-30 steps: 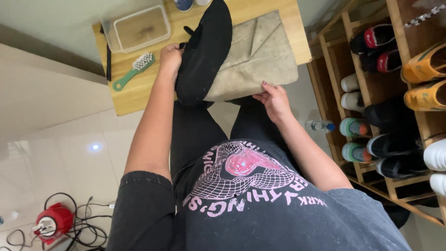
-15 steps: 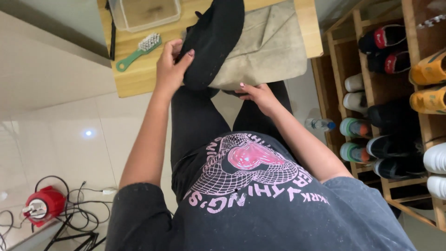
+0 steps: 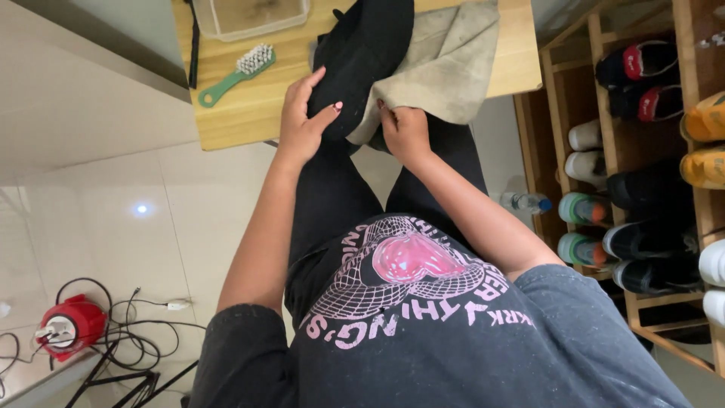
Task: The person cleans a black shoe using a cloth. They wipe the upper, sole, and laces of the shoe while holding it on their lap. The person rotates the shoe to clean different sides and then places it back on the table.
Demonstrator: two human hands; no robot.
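- Our left hand point(image 3: 302, 121) clasps the black shoe point(image 3: 362, 53); our right hand point(image 3: 404, 132) pinches the beige cloth point(image 3: 453, 60) beside it.
- The shoe overhangs the surface point(image 3: 242, 121) edge, so a loosened grip could drop it.

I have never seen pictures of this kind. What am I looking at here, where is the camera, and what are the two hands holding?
There is no machine here. A person wears one camera on the head, and it looks straight down, so you see the chest, both arms and the floor below. The left hand grips a black shoe, which lies on a small wooden table. The right hand pinches the edge of a beige cloth that is spread under and beside the shoe. Also on the table are a green brush with white bristles and a clear plastic box. On one side stands a wooden shoe rack full of shoes; on the other, a red device with cables lies on the floor.
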